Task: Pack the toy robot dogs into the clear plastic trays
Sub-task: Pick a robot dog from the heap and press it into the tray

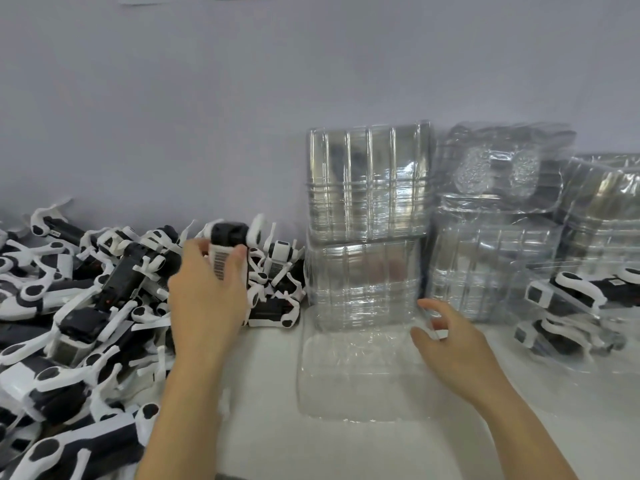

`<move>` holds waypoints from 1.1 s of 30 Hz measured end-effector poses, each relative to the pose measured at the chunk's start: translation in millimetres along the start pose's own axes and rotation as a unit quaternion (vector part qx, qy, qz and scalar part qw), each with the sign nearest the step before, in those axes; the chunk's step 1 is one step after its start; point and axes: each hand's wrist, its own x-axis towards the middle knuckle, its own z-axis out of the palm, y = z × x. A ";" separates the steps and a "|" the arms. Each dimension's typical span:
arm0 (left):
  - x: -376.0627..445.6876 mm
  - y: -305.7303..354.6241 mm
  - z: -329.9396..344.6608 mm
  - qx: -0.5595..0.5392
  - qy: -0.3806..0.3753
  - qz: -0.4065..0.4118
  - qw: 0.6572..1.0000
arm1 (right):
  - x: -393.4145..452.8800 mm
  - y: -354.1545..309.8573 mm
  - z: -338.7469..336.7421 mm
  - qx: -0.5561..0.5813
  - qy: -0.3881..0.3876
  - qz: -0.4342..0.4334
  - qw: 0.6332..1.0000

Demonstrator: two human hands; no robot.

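- left hand (207, 289): raised above the near edge of the toy pile; the fingers and thumb are curled round one toy robot dog (230, 244), black and white, held clear of the pile.
- right hand (450, 344): hovers over the far right corner of the empty clear tray (346, 393); the fingers are loosely spread and slightly bent, gripping nothing. whether the fingertips touch the tray cannot be told.
- empty clear tray: lies flat on the white surface (263, 438), between the two forearms, just in front of the tray stacks.
- pile of toy robot dogs (69, 323): a loose heap of black-and-white units covering the left part of the surface, reaching back to the wall (207, 98).
- stacked clear trays (367, 220): nested stacks stand on edge against the wall, directly behind the empty tray; further stacks (502, 237) stand to their right.
- packed trays (571, 313): at the right edge, clear trays with toy dogs already inside lie one on another on the surface; motion blur hides finer detail.
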 end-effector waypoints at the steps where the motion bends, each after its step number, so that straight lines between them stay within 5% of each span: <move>1: 0.4 3.1 -2.7 -0.026 0.014 -0.005 1.000 | -0.6 -1.2 0.0 -0.004 0.016 -0.007 1.000; 6: -0.4 15.1 -6.9 -0.111 0.031 -0.038 0.993 | -7.2 -30.3 4.8 -0.013 0.150 -0.171 0.974; 13: -20.5 44.0 11.7 -0.327 -0.147 -0.056 0.932 | -22.5 -68.9 33.1 0.136 -0.051 -0.196 0.970; 21: -38.2 49.9 40.3 -0.304 -0.297 -0.022 0.905 | -23.2 -73.3 22.4 0.151 0.020 -0.276 0.949; 29: -45.5 54.8 48.6 -0.291 -0.290 -0.008 0.912 | -19.5 -71.5 18.7 0.191 0.047 -0.217 0.956; 33: -40.3 48.9 46.9 -0.237 -0.251 0.050 0.937 | -17.5 -72.9 13.6 0.334 0.086 -0.124 0.930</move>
